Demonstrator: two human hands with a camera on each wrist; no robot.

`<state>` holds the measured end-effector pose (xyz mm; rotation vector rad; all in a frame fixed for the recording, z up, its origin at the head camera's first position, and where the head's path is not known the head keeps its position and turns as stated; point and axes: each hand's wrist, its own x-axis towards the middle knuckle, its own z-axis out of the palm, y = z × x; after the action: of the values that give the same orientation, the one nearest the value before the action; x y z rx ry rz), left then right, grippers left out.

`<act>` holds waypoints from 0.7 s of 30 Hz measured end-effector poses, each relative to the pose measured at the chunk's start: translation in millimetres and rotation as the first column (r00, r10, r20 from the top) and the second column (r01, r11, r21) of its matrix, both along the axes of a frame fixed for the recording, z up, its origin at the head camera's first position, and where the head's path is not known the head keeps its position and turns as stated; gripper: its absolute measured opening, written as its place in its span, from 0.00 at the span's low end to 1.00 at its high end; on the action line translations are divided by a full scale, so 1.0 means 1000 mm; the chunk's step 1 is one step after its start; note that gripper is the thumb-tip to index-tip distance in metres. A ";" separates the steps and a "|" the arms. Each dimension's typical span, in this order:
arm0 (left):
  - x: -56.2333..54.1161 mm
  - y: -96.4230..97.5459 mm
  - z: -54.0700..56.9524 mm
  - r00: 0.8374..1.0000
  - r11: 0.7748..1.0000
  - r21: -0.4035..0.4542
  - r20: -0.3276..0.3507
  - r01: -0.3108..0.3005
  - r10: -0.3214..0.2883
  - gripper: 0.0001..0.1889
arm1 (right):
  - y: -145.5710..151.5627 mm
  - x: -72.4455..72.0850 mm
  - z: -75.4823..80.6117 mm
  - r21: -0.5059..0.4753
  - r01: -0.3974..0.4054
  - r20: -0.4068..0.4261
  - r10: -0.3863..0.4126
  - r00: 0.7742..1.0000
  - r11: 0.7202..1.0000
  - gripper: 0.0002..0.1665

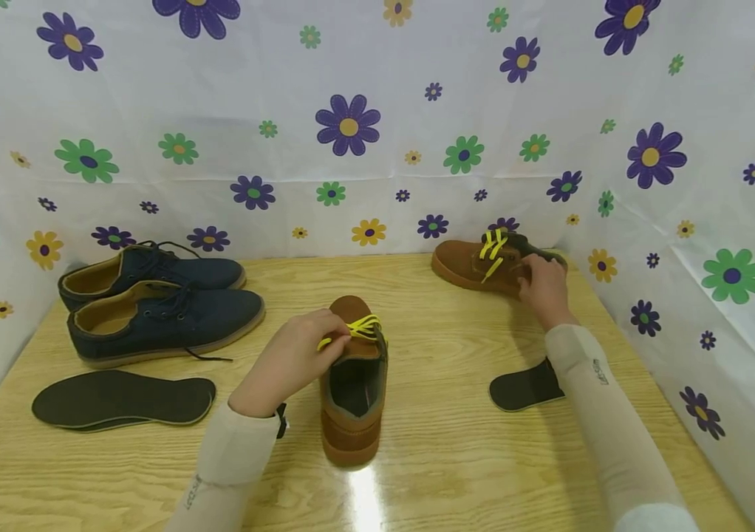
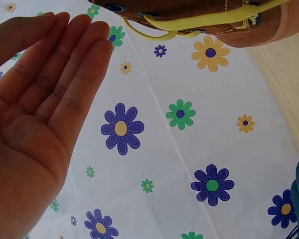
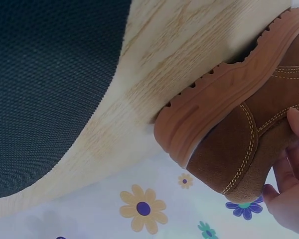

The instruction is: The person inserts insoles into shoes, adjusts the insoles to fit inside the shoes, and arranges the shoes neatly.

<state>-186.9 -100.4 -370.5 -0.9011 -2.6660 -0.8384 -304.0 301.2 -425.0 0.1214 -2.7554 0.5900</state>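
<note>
A brown shoe with yellow laces [image 1: 352, 436] stands at the table's middle, toe pointing away. Over its front, my left hand [image 1: 294, 355] pinches a yellow shoelace [image 1: 366, 325] between thumb and fingers; a lace end pokes out beside them. In the left wrist view, this left hand [image 2: 45, 94] has its thumb against the index fingertip, below the shoe's side [image 2: 229, 25]. The matching brown shoe [image 1: 464, 264] is at the back right, toe to the left. My right hand [image 1: 546, 288] grips its collar near the heel, thumb outside; the right wrist view shows the heel [image 3: 224, 164].
Two navy lace-up shoes [image 1: 205, 318] stand side by side at the back left. Stacked dark insoles [image 1: 118, 399] lie before them. Another dark insole [image 1: 524, 388] lies at right, partly hidden by my right sleeve. Flower-printed cloth [image 1: 377, 214] walls the back and sides.
</note>
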 end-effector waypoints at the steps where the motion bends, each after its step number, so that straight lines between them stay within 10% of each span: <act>1: 0.000 0.000 0.000 1.000 1.000 0.001 -0.003 0.001 -0.001 0.03 | 0.000 0.000 -0.001 0.004 -0.001 -0.007 0.001 1.000 1.000 0.18; 21: 0.002 0.003 0.001 1.000 1.000 0.001 -0.022 0.009 -0.009 0.02 | -0.020 0.019 -0.001 -0.036 -0.070 -0.021 0.069 0.997 0.997 0.17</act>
<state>-185.0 -97.1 -369.4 -0.9173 -2.6446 -0.8267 -284.7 281.1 -426.4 0.2144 -2.7293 0.6539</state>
